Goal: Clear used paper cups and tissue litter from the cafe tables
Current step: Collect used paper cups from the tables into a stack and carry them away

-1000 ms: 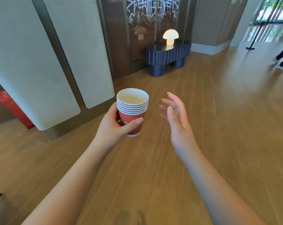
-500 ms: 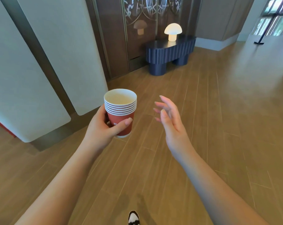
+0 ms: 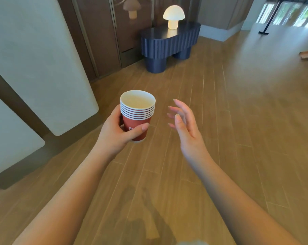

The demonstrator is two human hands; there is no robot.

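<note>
The left hand grasps a nested stack of red paper cups, upright at centre, thumb across the near side. The right hand hovers just right of it, fingers spread, holding nothing. Wooden floor lies below; a dark blue table with a lit mushroom lamp stands far ahead. Carrying well likely means keeping the stack level, ready to steady it.

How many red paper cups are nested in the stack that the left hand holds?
6, judging by the white rims: all nested in one stack of red paper cups gripped by the left hand. Only the outermost cup's red wall shows; further cups could be hidden inside.
</note>
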